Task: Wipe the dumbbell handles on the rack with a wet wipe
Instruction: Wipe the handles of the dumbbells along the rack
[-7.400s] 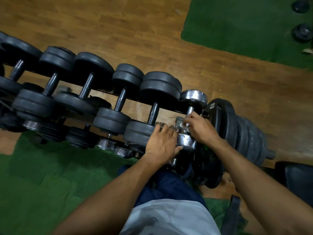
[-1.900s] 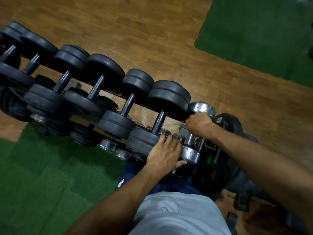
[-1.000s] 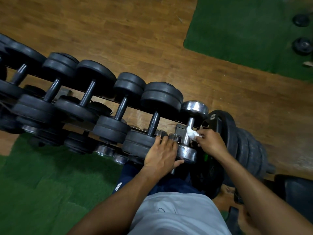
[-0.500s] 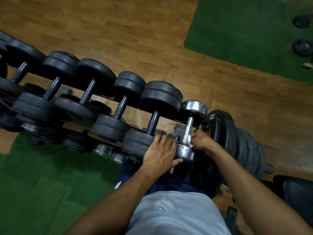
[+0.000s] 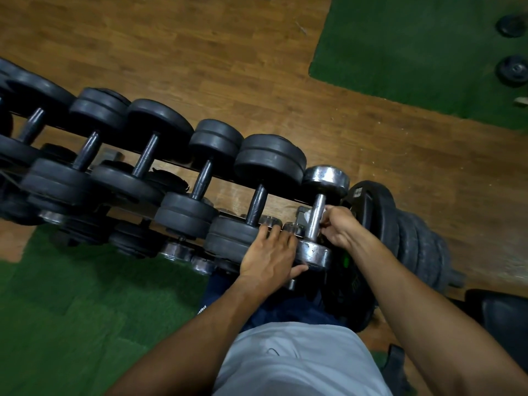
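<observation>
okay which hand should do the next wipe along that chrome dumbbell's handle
Probably the right hand. It is already curled against the chrome dumbbell's handle, though the wipe itself is hidden. The left hand lies flat on the near weight heads, apparently bracing them.

Roughly six black dumbbells [image 5: 258, 192], one chrome dumbbell [image 5: 318, 215]

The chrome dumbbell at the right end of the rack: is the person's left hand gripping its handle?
No: the left hand rests flat by the chrome dumbbell's near head, while the right hand is at its handle.
</observation>
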`<action>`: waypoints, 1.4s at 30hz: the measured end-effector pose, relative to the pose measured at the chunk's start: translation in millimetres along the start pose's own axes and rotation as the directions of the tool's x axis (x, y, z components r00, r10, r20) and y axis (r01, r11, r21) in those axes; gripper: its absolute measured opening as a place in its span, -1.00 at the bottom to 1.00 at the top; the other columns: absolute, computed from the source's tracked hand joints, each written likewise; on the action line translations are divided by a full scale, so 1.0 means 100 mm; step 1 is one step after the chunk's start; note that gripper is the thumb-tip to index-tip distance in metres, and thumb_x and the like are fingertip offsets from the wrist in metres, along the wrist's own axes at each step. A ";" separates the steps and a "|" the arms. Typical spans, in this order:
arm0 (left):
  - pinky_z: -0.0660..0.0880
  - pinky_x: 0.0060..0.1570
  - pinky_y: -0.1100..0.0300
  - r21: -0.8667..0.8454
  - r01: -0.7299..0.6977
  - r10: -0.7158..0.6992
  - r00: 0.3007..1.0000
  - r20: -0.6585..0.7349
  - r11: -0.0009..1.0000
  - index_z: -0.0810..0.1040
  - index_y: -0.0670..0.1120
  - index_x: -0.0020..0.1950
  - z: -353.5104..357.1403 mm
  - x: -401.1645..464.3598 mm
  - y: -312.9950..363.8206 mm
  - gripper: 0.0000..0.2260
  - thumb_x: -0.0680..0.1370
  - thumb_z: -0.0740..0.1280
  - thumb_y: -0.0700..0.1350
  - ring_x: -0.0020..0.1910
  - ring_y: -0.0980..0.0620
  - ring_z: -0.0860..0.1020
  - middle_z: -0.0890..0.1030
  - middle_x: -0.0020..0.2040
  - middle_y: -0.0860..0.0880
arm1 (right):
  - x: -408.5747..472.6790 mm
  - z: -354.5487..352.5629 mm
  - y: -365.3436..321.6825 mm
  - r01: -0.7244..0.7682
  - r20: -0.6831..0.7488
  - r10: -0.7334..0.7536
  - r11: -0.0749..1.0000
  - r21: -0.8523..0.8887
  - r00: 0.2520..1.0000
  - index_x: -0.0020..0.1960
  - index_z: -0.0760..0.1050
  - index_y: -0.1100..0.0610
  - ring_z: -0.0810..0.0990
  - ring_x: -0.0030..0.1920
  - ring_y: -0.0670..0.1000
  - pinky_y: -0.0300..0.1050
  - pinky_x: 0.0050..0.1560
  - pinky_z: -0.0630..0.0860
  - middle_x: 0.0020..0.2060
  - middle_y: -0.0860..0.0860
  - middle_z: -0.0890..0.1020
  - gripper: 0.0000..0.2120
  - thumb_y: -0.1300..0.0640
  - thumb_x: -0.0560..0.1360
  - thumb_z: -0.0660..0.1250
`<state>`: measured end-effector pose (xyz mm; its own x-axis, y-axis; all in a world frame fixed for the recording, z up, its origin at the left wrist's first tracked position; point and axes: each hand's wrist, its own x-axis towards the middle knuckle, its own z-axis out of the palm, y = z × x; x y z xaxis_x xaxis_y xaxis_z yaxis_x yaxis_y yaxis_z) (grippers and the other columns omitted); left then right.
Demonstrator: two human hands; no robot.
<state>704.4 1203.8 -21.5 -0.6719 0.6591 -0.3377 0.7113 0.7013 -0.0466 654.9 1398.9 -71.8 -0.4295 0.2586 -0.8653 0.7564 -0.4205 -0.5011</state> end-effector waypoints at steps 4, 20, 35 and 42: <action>0.26 0.32 -0.15 0.011 0.003 -0.003 1.000 0.003 1.000 0.47 -0.15 0.38 0.02 0.00 0.00 -0.33 0.62 0.06 0.39 0.29 -0.18 0.45 0.58 0.25 -0.15 | 0.08 0.02 -0.08 0.075 -0.066 -0.069 0.992 0.099 0.995 -0.20 0.45 0.24 0.53 -0.26 0.09 -0.13 -0.34 0.54 -0.27 0.17 0.54 -0.71 0.52 0.39 0.05; 0.27 0.31 -0.14 0.030 0.003 -0.003 1.000 -0.021 1.000 0.48 -0.14 0.36 0.03 -0.01 0.00 -0.34 0.62 0.04 0.38 0.29 -0.17 0.45 0.58 0.26 -0.13 | -0.12 -0.13 0.09 0.448 -0.159 -0.446 0.894 -0.026 0.881 0.10 0.61 0.17 0.66 -0.12 -0.07 -0.25 -0.11 0.59 -0.10 0.05 0.68 -0.84 0.32 0.58 0.31; 0.00 0.61 -0.05 -0.371 -0.100 -0.005 0.962 -0.272 0.923 0.20 -0.10 0.61 0.15 -0.73 -0.56 -0.27 0.59 0.25 0.30 0.62 -0.06 0.12 0.20 0.63 -0.07 | -1.14 0.35 0.61 0.624 -0.071 -0.649 0.751 -0.216 0.757 0.01 0.65 0.05 0.70 -0.07 0.00 -0.03 0.01 0.63 -0.12 0.04 0.73 -0.86 0.19 0.45 0.48; 0.08 0.60 -0.09 -0.525 0.128 -0.253 0.952 -0.174 0.841 0.15 -0.07 0.64 0.53 -1.84 -1.25 -0.21 0.54 0.16 0.37 0.64 -0.05 0.07 0.12 0.66 -0.06 | -1.67 1.32 1.00 0.704 0.083 -0.720 0.637 -0.314 0.689 -0.06 0.67 -0.04 0.70 -0.06 -0.03 0.15 0.11 0.63 -0.15 -0.07 0.73 -0.87 0.01 0.40 0.47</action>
<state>750.0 980.3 -3.6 -0.8554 0.4969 -0.1461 0.4044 0.8170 0.4110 737.0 1198.6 20.3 -0.8812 0.4091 -0.2367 0.3347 0.1866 -0.9236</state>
